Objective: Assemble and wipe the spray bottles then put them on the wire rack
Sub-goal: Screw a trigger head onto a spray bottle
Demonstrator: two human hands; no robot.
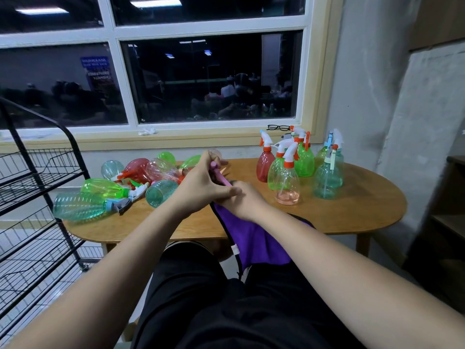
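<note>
My left hand [201, 180] grips a pink spray head [221, 172] over the middle of the wooden table [352, 210]; its bottle, if any, is hidden behind the hand. Just below it, my right hand [241, 200] holds a purple cloth [251, 238] that hangs off the table's front edge over my lap. Several bottles lie on their sides at the left, among them a green one [103, 188] and a teal one [78, 206]. Several assembled bottles stand upright at the right, such as a red one [264, 163] and a green-and-pink one [285, 177].
A black wire rack [37, 177] with tilted shelves stands left of the table. Black glasses [278, 127] lie on the window sill behind the upright bottles. A wall and a dark shelf unit [450, 222] close the right side.
</note>
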